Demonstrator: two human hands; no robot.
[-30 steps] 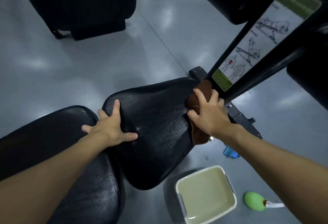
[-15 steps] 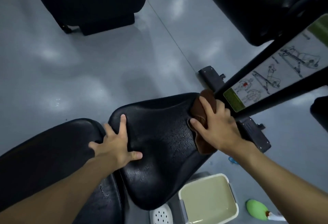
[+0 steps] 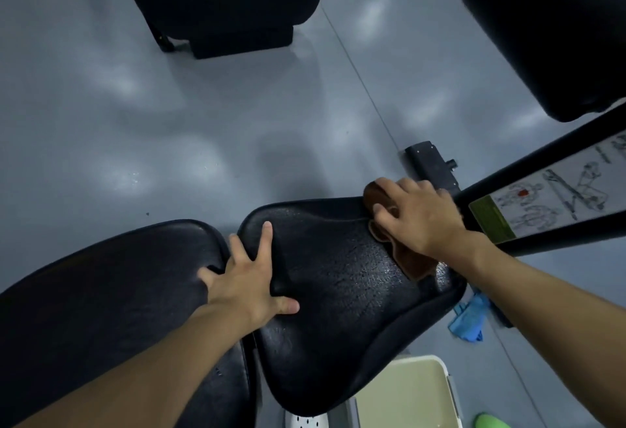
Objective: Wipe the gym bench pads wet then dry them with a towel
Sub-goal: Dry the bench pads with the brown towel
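Seat pad [image 3: 338,292]: black, surface glistening with droplets. Cloth [image 3: 415,266]: brown, lying on the seat pad's far right edge, partly covered. Right hand [image 3: 418,219]: on top of the cloth, pressing it to the seat pad; grip wide, fingers spread and laid over the cloth rather than closed round it. Left hand [image 3: 250,278]: flat on the seat pad's left edge; grip wide, fingers splayed, holding nothing. Back pad [image 3: 101,292]: black, just left of the seat pad. Frame bar [image 3: 542,204]: black with an exercise chart, right of the seat pad. Blue cloth [image 3: 469,317]: crumpled on the floor [image 3: 169,122], beside the seat pad's right edge. Tub [image 3: 447,390]: cream, on the floor below the seat pad's near end.
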